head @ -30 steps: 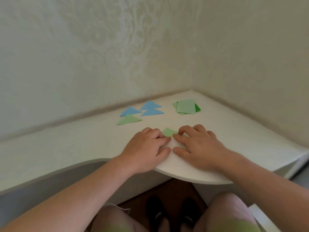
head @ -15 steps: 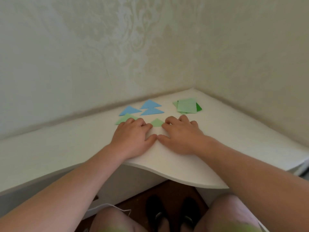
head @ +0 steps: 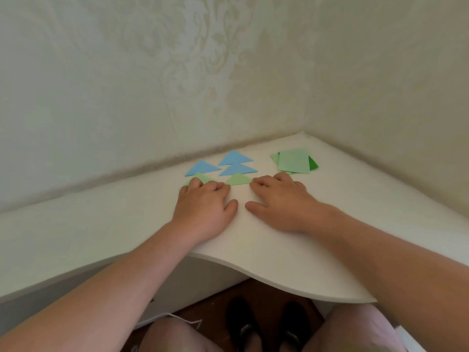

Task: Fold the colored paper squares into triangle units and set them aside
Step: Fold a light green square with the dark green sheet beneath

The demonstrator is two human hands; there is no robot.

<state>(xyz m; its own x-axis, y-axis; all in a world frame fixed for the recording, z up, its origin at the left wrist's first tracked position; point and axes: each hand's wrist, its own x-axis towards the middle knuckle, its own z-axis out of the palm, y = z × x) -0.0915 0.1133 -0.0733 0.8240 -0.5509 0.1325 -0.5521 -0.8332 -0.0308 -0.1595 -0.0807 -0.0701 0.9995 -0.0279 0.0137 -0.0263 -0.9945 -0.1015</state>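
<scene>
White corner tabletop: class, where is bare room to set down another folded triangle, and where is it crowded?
Bare: the white tabletop left of the left hand, and right of the right hand. Crowded: blue paper triangles, light green triangle, green paper squares.

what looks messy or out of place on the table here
Little stands out. The stack of unfolded green squares is fanned askew, with a darker sheet poking out right. The left hand partly covers one green triangle.

White bench [head: 132, 224] set into wall corner, front edge wavy. Landmark: stack of green paper squares [head: 294, 161] toward far corner. Left of stack, three blue triangles [head: 236, 158], overlapping. Nearer than those, two light green triangles: one [head: 238, 179] between both hands' fingertips, other [head: 201, 177] further left, partly under left hand [head: 203, 207]. Right hand [head: 281, 201] flat on bench, just in front of stack.
</scene>
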